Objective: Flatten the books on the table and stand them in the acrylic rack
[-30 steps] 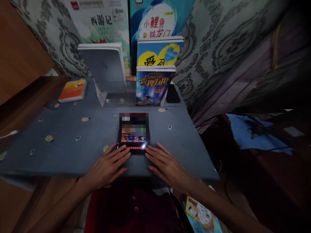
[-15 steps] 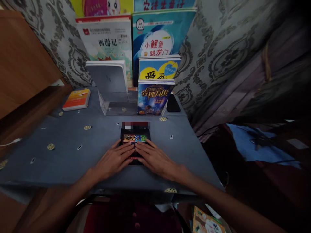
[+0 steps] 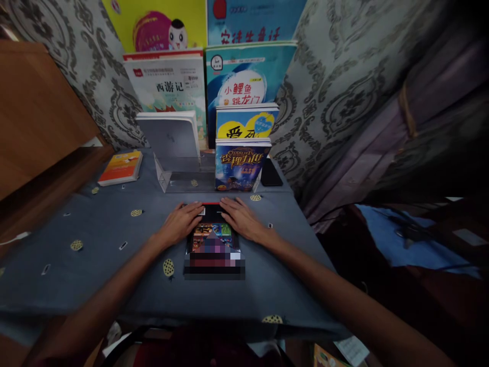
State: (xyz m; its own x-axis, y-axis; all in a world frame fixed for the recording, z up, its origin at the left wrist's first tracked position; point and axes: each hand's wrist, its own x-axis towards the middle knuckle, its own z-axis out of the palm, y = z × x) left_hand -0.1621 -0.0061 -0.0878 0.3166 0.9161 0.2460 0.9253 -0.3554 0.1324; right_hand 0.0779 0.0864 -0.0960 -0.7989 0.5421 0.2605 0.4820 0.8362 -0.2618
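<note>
A dark book [image 3: 212, 229] with small coloured pictures on its cover lies flat on the blue tablecloth [image 3: 153, 285] before me. My left hand [image 3: 181, 223] rests palm down on the far left part of the cover, its fingers stretched inward. On the far right part, my right hand [image 3: 242, 219] lies in the same way, fingers extended and pointing away from me. Both hands are open, pressing on the book rather than gripping it. A blurred-out patch covers the book's near end.
Behind the book stands a clear acrylic stand [image 3: 183, 181] with a grey-covered book [image 3: 170, 135] and a blue book [image 3: 242, 165]. Taller books [image 3: 248, 71] rise behind. A dark phone [image 3: 272, 174] lies right of the stand, an orange book [image 3: 120, 168] to its left.
Both hands have slid away from me, from the book's middle to its far end, and sit further apart. More of the cover's pictures show. The camera view has tilted up slightly.
</note>
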